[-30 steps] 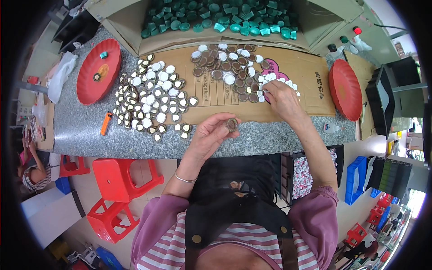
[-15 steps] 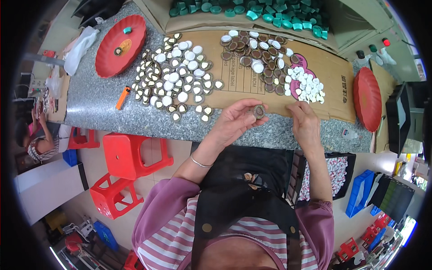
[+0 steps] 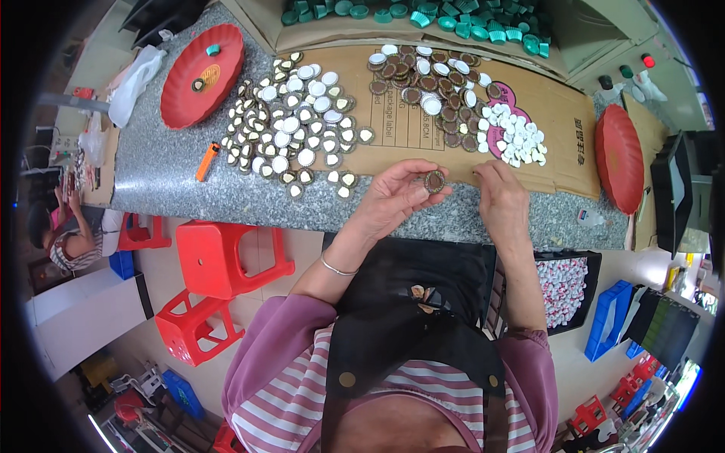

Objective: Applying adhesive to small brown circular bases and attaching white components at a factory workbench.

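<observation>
My left hand [image 3: 393, 198] holds a small round brown cap [image 3: 434, 181] at its fingertips, just above the granite counter's front edge [image 3: 302, 208]. My right hand [image 3: 502, 198] is beside it, fingers curled, its tips near the cap; whether it holds anything is hidden. On the cardboard sheet [image 3: 563, 121] lie a pile of brown caps [image 3: 427, 75] and a heap of small white discs [image 3: 517, 136]. Further left, many caps with white liners [image 3: 298, 121] are spread out. Two or three caps rest on my black apron [image 3: 424, 294].
A red tray [image 3: 200, 72] with small items stands at the left, another red tray [image 3: 619, 158] at the right. Green caps [image 3: 453, 15] fill the back. An orange lighter [image 3: 206, 161] lies on the counter. Red stools [image 3: 226, 260] stand below; a person sits far left [image 3: 64, 234].
My right hand has come back from the white discs to the counter's front edge beside the left hand. The left hand still holds the brown cap, and the view has tilted downward.
</observation>
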`<state>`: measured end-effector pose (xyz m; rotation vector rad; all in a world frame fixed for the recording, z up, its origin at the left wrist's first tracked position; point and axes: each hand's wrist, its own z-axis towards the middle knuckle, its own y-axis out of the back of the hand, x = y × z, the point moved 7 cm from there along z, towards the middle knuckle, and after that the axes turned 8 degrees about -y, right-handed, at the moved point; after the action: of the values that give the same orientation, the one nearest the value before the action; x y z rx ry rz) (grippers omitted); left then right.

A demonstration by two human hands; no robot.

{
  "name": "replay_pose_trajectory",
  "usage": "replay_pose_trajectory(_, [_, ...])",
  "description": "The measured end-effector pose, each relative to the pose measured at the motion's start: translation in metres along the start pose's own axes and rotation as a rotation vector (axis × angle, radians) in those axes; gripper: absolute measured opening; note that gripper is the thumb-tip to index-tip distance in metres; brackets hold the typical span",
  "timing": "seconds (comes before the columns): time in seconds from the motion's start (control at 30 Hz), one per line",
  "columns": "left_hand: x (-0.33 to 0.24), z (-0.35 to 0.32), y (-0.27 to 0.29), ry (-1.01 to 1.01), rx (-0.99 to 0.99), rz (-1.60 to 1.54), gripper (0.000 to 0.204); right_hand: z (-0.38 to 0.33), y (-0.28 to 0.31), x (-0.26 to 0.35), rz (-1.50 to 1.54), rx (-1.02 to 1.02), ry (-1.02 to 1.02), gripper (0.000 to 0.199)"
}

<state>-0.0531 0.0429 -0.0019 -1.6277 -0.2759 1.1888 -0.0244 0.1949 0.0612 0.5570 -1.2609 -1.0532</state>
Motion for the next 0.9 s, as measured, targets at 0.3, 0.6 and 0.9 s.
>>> replay_pose_trajectory(0.3, [-0.001,-0.002,0.003,-0.017,-0.033,0.041,0.032,-0.003,-0.014,-0.027,0.668,0.218,-0.392,0.011])
replay_pose_trajectory(0.6, [0.004,0.001,0.004,-0.037,-0.015,0.116,0.032,-0.013,-0.030,0.004,1.101,0.372,-0.562,0.011])
replay_pose_trajectory(0.9, [0.005,0.002,0.008,-0.032,-0.044,0.160,0.034,-0.017,-0.039,0.002,1.132,0.400,-0.579,0.010])
